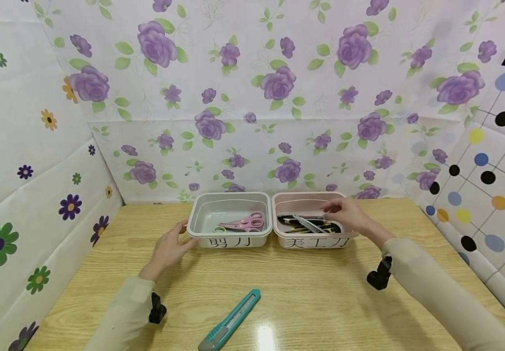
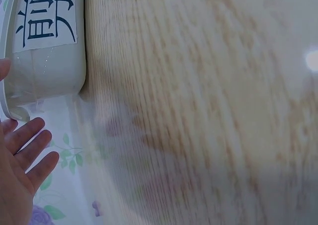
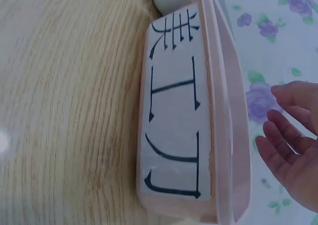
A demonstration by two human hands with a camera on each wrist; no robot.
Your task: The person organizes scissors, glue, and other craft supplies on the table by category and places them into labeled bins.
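A white plastic bin [image 1: 258, 241] holds pink-handled scissors [image 1: 254, 222] and a light green handle loop [image 1: 219, 229]. My left hand [image 1: 170, 248] is at this bin's left end, thumb by the front corner and fingertips right at the rim; the left wrist view shows its fingers loosely spread. Beside it stands a pink bin [image 3: 218, 111] with several black, yellow and silver utility knives [image 1: 307, 223] inside. Over this bin's right side hovers my right hand [image 1: 344, 214], fingers loosely bent with nothing between them.
On the wooden table [image 1: 313, 302], a teal utility knife [image 1: 231, 319] lies at an angle near the front. Both bins carry front labels with black characters. Behind them hangs a floral cloth [image 1: 243, 97], with patterned cloths at both sides.
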